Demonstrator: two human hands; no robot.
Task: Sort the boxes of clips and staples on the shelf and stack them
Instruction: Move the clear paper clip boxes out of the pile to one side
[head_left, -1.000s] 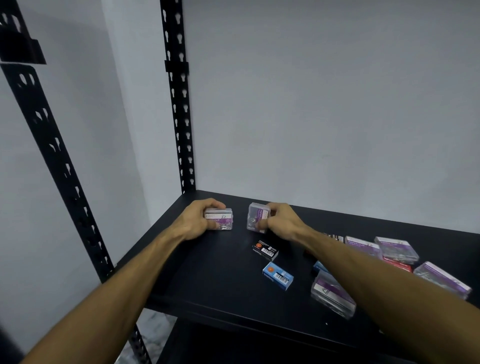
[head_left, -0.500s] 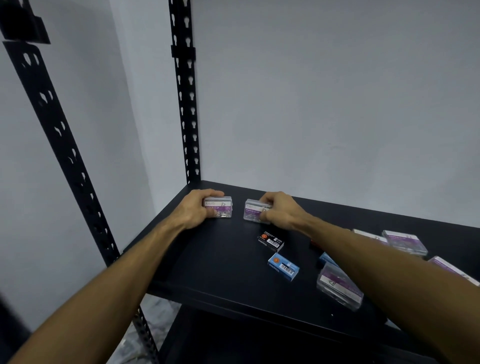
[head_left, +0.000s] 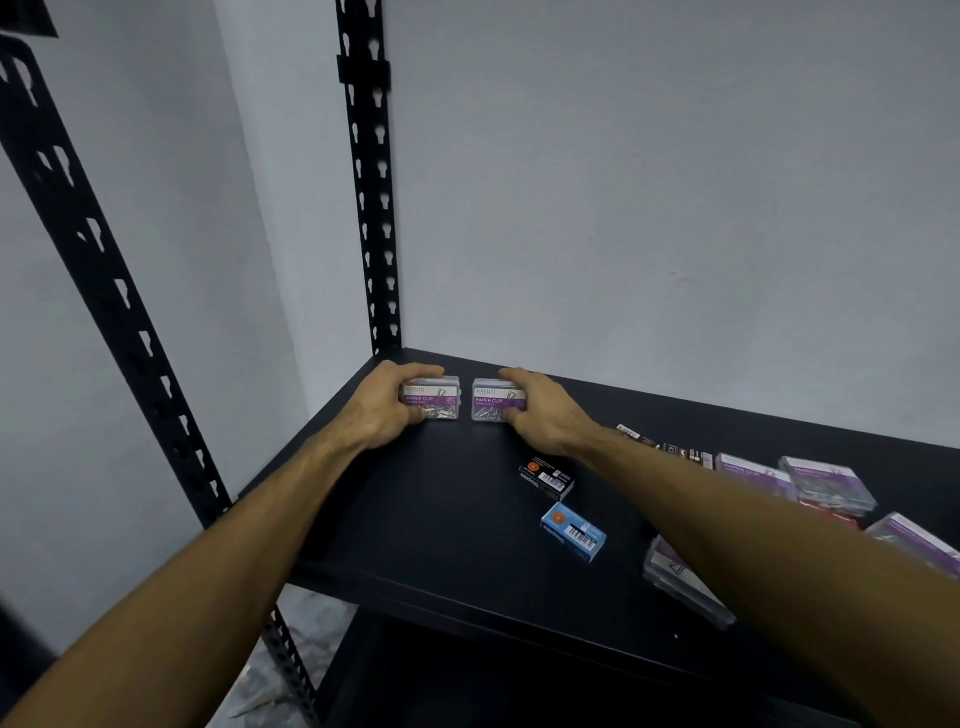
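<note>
The right hand (head_left: 540, 410) has set its tilted paper clip box (head_left: 491, 402) upright beside the left hand's box (head_left: 436, 400).

Two clear boxes at the shelf's 11 o'clock corner, the left box (head_left: 434, 402) and the right box (head_left: 491, 405), each read "KREATI" and "PAPER CLIP". The blue box (head_left: 573, 531) toward 5 o'clock reads "Staples" beside a barcode.

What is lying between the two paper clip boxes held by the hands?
Nothing: the head view shows only bare black shelf between the left box and the right box.
</note>
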